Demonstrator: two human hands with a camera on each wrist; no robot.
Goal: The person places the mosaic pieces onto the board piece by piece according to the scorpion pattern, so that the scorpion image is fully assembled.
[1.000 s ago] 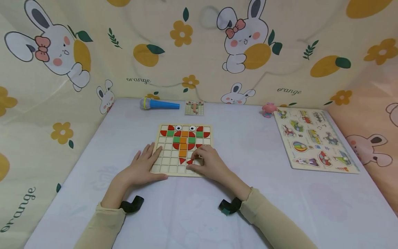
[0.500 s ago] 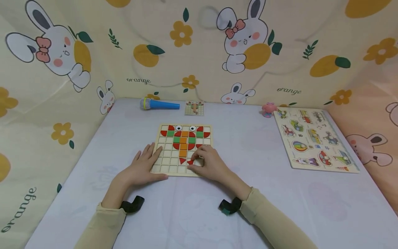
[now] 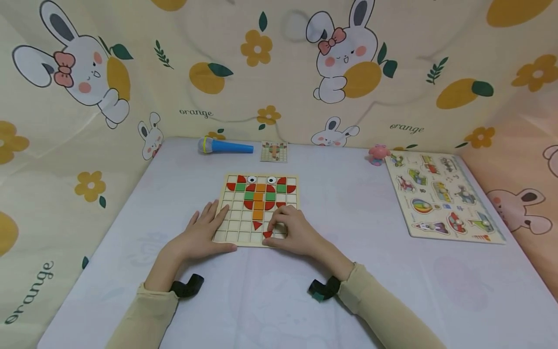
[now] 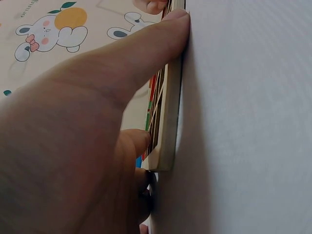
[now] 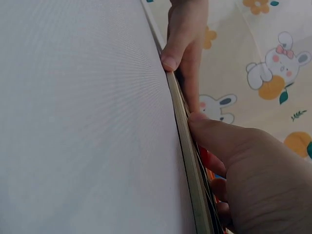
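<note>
A square wooden grid board [image 3: 232, 236] lies on the table, with red, green and orange tiles and two eye tiles set in its upper and middle cells. My left hand [image 3: 193, 236] rests at its left front corner, fingers spread over the left side, thumb along the front edge. In the left wrist view that thumb [image 4: 170, 36] lies against the board's wooden edge. My right hand [image 3: 293, 230] pinches a small red tile [image 3: 267, 234] between thumb and forefinger, low over the board's front rows. A red triangular tile [image 3: 257, 225] sits just left of it, below the orange column.
Behind the board lie a blue toy microphone [image 3: 230, 146] and a small pattern card [image 3: 274, 151] with a similar picture. At the back right stands a pink figurine [image 3: 378, 154] beside a picture puzzle board [image 3: 444, 196]. A bunny-print cloth [image 3: 244, 72] rises behind the table.
The red tile in my right fingers has shifted slightly toward the board's front edge, and its shape has turned in view. My left hand stays where it was.
</note>
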